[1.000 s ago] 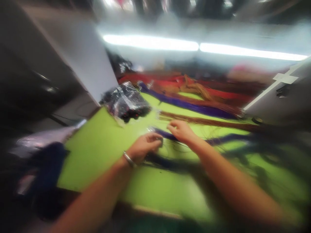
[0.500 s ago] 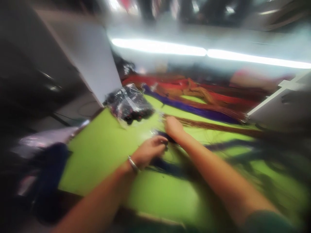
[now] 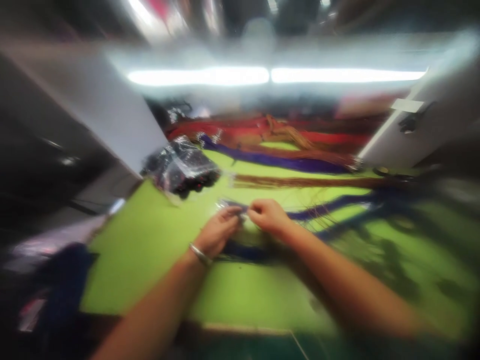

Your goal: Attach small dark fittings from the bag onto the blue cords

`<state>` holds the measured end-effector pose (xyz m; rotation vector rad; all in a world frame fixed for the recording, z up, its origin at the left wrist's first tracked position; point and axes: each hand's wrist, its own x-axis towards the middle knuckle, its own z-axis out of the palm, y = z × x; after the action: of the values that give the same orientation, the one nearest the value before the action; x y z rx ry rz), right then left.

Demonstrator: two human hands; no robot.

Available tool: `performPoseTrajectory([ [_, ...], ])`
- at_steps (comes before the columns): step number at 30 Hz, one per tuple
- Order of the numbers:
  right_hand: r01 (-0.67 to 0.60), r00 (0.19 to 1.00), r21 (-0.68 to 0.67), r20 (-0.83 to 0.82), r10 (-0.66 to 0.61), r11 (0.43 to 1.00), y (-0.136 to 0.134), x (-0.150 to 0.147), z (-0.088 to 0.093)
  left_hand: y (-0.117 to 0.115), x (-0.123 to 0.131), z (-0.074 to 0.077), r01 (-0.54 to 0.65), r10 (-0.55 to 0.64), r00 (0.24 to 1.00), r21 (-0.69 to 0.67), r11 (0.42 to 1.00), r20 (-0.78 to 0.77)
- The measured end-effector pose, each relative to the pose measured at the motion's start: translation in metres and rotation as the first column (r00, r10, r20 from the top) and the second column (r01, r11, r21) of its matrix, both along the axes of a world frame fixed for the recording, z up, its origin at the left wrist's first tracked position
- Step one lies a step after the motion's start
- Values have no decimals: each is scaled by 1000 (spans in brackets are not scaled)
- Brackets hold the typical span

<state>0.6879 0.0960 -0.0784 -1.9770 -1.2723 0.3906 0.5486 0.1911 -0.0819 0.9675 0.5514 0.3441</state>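
Note:
My left hand (image 3: 219,229), with a metal bangle at the wrist, is closed in a pinch just above the green tabletop. Fingertip to fingertip with it, my right hand (image 3: 268,215) is closed too. What lies between the fingers is too small and blurred to make out. A dark blue bundle of cords (image 3: 311,212) runs from behind both hands off to the right; its end shows a shiny clear tip (image 3: 222,203) beside my left fingers. Below the hands lies another dark blue bundle (image 3: 243,252), partly covered by them.
A brown cord bundle (image 3: 300,181) and a purple one (image 3: 292,162) lie beyond the hands. Red and orange bundles (image 3: 232,127) are piled at the back. A clear plastic bag of dark items (image 3: 183,167) sits back left. Upright panels (image 3: 123,115) flank the green table (image 3: 150,260).
My right hand has come from the brown bundle's end down to my left fingertips. My left hand stays near the blue bundle's end. The view has shifted and levelled.

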Motion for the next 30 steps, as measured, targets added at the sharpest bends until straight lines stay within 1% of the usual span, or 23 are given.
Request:
performPoseTrajectory([
  [5,31,999,-19,39,-30,999,0,4,1,1,1,-4,17,-16,999,30,999,-29],
  [8,16,999,-22,38,-15,1000,0,4,2,2,0,-7,31,-28,998,59,998,-48],
  [12,28,998,-86,66,-22,996,0,1,6,2,-2,-9,43,-36,997,103,994,-69],
  [15,43,993,-124,112,-29,991,-2,-2,10,2,-2,-13,35,-23,997,171,985,-70],
  [18,30,992,-127,129,-14,991,-3,-3,11,1,-2,-17,43,-30,998,276,960,-50],
  [21,-41,997,-82,54,45,996,-3,-1,5,-1,-1,-21,42,-39,999,343,938,-17],
  [24,-118,989,-25,-93,115,993,-2,2,0,-3,-1,-20,48,-44,999,303,952,-19],
  [27,-101,955,-54,-286,82,993,-2,4,1,-4,-1,-17,45,-40,999,224,974,-28],
  [28,-92,943,-68,-325,65,993,-3,4,2,-4,-1,-17,39,-33,999,209,977,-35],
  [30,-90,949,-62,-308,67,994,-4,4,4,-4,-1,-16,28,-18,999,205,978,-50],
])
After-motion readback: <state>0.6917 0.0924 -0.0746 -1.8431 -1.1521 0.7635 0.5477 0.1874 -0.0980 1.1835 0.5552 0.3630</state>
